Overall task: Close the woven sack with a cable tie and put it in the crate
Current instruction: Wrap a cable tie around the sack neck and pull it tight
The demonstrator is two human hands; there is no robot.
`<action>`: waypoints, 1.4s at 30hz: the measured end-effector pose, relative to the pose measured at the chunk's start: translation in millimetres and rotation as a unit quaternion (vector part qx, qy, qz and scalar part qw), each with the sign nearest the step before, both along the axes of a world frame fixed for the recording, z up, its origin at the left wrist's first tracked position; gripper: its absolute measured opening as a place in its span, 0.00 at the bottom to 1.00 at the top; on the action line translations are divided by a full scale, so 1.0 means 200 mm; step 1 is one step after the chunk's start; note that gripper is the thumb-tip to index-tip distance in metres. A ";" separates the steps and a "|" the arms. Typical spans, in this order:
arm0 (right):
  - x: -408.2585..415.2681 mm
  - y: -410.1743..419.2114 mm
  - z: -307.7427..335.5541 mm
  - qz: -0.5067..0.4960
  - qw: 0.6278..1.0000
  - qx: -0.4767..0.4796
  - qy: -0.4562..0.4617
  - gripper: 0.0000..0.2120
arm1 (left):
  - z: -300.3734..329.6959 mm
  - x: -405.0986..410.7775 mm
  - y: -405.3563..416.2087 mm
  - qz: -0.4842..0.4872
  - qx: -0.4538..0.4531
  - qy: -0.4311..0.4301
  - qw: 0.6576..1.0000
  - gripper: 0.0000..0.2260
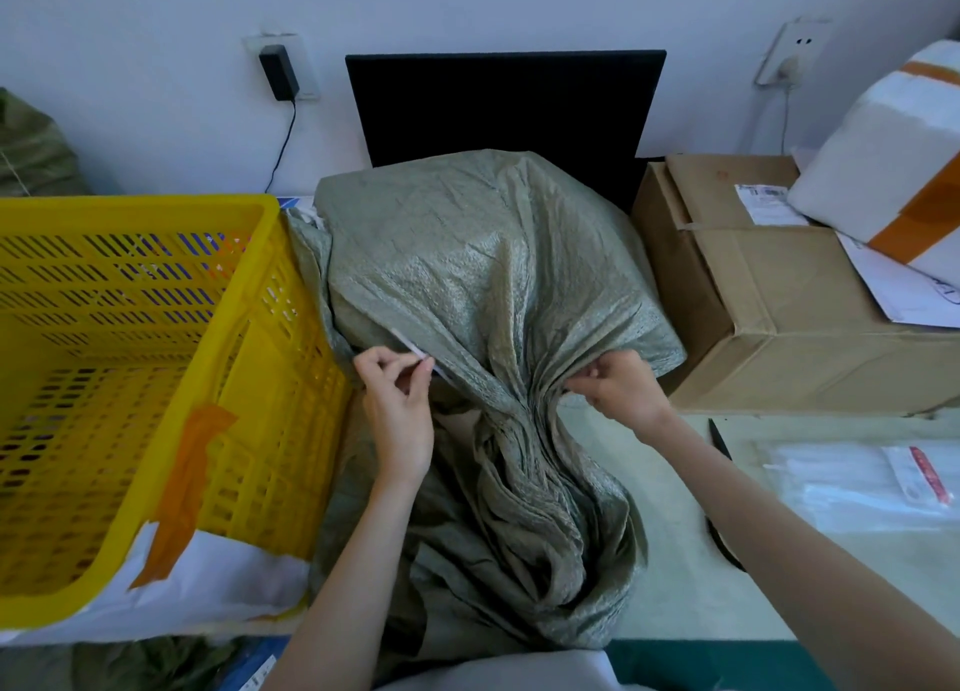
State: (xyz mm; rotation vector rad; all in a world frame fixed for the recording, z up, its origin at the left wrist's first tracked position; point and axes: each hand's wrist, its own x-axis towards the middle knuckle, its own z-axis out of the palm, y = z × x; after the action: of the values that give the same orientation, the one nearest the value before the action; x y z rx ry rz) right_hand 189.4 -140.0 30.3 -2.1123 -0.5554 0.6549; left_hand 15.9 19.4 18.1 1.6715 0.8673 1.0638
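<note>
Left hand pinches the cable tie beside the sack neck; right hand grips the gathers. Crate touches the sack's left edge.

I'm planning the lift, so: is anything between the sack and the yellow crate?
Nothing visible. The woven sack lies right beside the crate, whose top is open; only the crate's near wall must be cleared.

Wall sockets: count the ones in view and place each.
2. One white wall socket sits left of the black panel with a black adapter plugged in; the other white wall socket is upper right, above the brown cardboard box.
</note>
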 end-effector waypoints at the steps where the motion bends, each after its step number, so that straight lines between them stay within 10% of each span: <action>1: 0.00 -0.01 0.02 -0.026 0.998 0.052 0.034 0.08 | 0.02 0.01 0.01 -0.010 0.002 0.002 1.000 0.13; 8: -0.04 -0.06 0.00 -0.061 0.977 0.192 0.071 0.01 | 0.08 0.09 0.04 -0.062 0.126 0.039 0.989 0.09; 17: -0.11 -0.08 -0.02 0.063 0.927 0.156 -0.335 0.07 | 0.11 0.14 0.05 -0.074 0.315 0.135 0.937 0.05; 23: -0.05 -0.03 0.03 0.131 0.818 0.134 -0.543 0.11 | 0.14 0.17 0.02 -0.215 0.107 0.095 0.966 0.04; 42: -0.04 0.23 -0.02 0.060 0.964 0.238 -0.102 0.05 | 0.08 0.23 0.06 -0.254 -0.139 0.026 0.957 0.09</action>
State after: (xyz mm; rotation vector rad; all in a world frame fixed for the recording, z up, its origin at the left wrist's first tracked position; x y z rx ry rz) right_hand 180.9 -94.9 25.8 -1.7063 -0.8681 0.3252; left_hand 61.3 32.0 33.1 1.5668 0.5425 0.5215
